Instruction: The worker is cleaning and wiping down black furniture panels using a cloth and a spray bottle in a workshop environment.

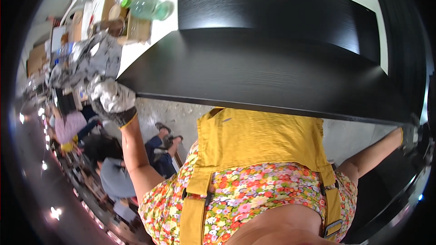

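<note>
1. left hand [112, 102]: in a grey work glove with a dark cuff and yellow trim, closed around the left corner of the black panel [254, 72]; fingers wrapped over the edge.
2. right hand [410, 137]: gloved, at the far right rim of the view, pressed to the panel's right end; how far it is closed i cannot tell, the picture being bent and dark there.
3. black panel: large, flat, wood-grained board, spanning the view between both hands, held level in front of the chest, its near edge just above the apron.
4. second black panel [281, 9]: same finish, lying beyond the first one, against the white floor [150, 50].
5. yellow apron [259, 140]: bib with straps and dark buckles, worn over a floral shirt [254, 190].
6. cardboard boxes [136, 22]: upper left, open, holding a green plastic bottle [150, 8] and other small items too blurred to name.
7. other people [113, 163]: lower left, one in a grey top, one in pink, seated or crouched, well apart from the panel.
</note>
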A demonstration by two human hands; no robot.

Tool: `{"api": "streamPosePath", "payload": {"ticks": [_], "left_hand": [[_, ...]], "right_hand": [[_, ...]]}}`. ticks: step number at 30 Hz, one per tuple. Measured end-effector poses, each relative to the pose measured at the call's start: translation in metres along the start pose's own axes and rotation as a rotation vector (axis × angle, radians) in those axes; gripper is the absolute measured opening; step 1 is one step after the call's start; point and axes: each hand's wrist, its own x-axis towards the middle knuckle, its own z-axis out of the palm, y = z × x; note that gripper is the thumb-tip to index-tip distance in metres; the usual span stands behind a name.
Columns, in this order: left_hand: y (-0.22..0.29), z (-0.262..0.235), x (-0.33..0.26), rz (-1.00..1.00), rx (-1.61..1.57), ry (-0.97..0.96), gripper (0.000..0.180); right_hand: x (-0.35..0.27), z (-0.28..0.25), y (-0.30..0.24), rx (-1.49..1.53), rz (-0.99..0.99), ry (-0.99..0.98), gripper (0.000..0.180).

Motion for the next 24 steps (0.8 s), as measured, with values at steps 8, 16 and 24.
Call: {"api": "streamPosePath", "payload": {"ticks": [8, 16, 24], "left_hand": [[-0.019, 0.006, -0.039, -0.066, -0.103, 0.463, 0.024], [-0.074, -0.101, -0.09, 0.145, 0.823, 0.812, 0.017], [-0.128, -0.041, 0.03, -0.062, 1.704, 0.531, 0.037]], "right_hand": [[-0.021, -0.017, 0.04, 0.02, 0.054, 0.051, 0.032], [-0.07, 0.033, 0.14, 0.27, 0.153, -0.002, 0.032], [-0.135, 0.142, 0.169, -0.345, -0.262, -0.131, 0.029]]}}
